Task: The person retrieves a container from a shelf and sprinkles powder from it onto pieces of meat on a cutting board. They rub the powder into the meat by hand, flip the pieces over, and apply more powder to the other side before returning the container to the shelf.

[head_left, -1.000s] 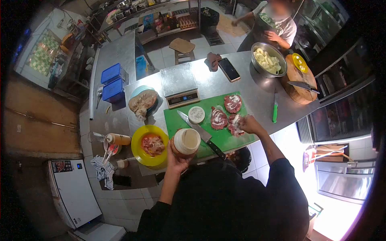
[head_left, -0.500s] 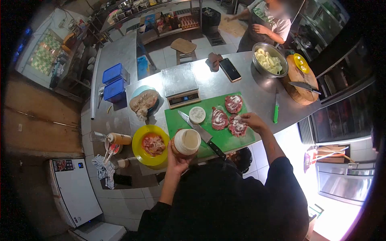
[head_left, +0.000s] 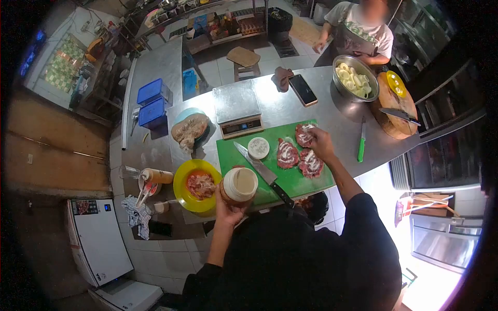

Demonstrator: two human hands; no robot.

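Observation:
My left hand (head_left: pixel 227 213) is wrapped round an open jar (head_left: pixel 240 184) of pale powder, held above the near edge of the green cutting board (head_left: pixel 233 155). Fingers pressed together, my right hand (head_left: pixel 322 144) is at the far slab of raw meat (head_left: pixel 303 133); whether anything is pinched in them is hidden. Two more slabs, the left one (head_left: pixel 287 154) and the near one (head_left: pixel 311 164), lie on the board, streaked with white powder. A white jar lid (head_left: pixel 258 148) and a large knife (head_left: pixel 264 172) rest left of the meat.
Left of the jar stands a yellow bowl (head_left: pixel 180 197) holding raw meat. Behind the board are a scale (head_left: pixel 237 106) and a phone (head_left: pixel 303 90). A green-handled knife (head_left: pixel 361 145) and a steel bowl (head_left: pixel 375 93) are at right. Another person (head_left: pixel 363 33) stands across the table.
My right hand has moved from the near meat slab up to the far one. The view has shifted slightly; my left hand still holds the jar.

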